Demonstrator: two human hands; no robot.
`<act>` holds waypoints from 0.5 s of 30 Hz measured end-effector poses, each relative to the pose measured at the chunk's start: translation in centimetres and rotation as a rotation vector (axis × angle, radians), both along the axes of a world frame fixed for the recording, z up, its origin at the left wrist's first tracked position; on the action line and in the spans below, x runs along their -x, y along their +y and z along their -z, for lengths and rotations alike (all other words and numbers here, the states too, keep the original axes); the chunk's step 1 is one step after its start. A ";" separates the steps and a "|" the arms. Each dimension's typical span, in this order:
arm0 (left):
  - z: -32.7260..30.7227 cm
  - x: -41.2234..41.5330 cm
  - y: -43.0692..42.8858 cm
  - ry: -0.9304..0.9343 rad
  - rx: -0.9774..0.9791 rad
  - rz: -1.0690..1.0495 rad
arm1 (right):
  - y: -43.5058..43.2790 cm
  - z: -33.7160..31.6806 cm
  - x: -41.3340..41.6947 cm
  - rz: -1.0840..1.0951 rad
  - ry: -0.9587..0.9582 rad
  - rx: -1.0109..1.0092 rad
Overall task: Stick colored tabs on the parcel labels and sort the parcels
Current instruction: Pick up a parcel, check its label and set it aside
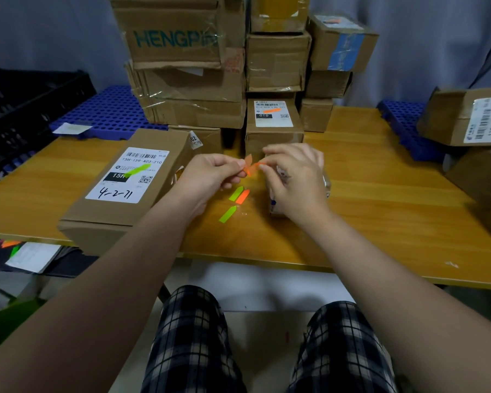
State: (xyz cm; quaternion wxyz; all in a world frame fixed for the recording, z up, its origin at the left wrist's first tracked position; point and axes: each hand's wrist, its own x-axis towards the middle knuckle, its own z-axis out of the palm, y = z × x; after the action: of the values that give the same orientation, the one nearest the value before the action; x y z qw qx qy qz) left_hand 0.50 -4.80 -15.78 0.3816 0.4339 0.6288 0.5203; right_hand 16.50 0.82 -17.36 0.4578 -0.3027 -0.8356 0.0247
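both hands meet just above the yellow-brown wooden worktop [380, 199], held up close in front of the person, probably so the fiddly peeling can be watched. between them is a small cluster of translucent orange arrow-shaped sticky tabs [250, 166]. the left hand [210, 174] pinches one end between thumb and forefinger, its other fingers curled in. the right hand [295, 177] pinches the other end, so both are clamped on the orange tabs, likely to pull one free of the rest.

spare tabs lie on the worktop just below the hands: a lime green and orange pair side by side [238, 195] and a single green tab [228, 214], within easy reach.

to the left, a long brown cardboard parcel [97, 231] lies with its white printed label [119, 191] face up and a green tab on the label [139, 168], so it looks finished. a small brown box behind the hands [255, 140] shows an orange tab [271, 110] on its label. a small parcel under the right hand [274, 207] is mostly hidden (its label cannot be read), and it may be next.
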 end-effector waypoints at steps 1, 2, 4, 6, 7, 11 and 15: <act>0.1 0.0 0.1 -0.007 0.022 0.006 | 0.1 0.1 -0.2 -0.013 -0.044 -0.001; 0.2 0.0 0.3 -0.008 0.046 0.012 | 0.2 0.2 -0.3 -0.021 -0.089 0.001; 0.5 0.1 0.7 0.005 0.098 0.012 | 0.4 0.4 -0.6 -0.022 -0.152 0.021; 0.9 0.3 1.1 0.079 0.143 0.006 | 0.4 0.6 -0.8 -0.009 -0.169 0.034; 1.1 0.4 1.3 0.144 0.163 0.008 | 0.3 0.7 -0.8 0.005 -0.167 0.035; 1.9 0.6 1.9 0.346 0.266 0.065 | 0.1 1.0 -0.6 0.083 -0.134 0.039; 2.8 0.8 2.7 0.382 0.368 0.059 | -0.1 1.4 -0.2 0.135 -0.105 0.051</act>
State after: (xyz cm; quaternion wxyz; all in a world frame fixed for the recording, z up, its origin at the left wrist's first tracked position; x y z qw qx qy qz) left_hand -0.32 -2.14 -18.54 0.3436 0.4658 0.7603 0.2947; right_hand 16.70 0.71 -18.74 0.4062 -0.3709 -0.8351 -0.0007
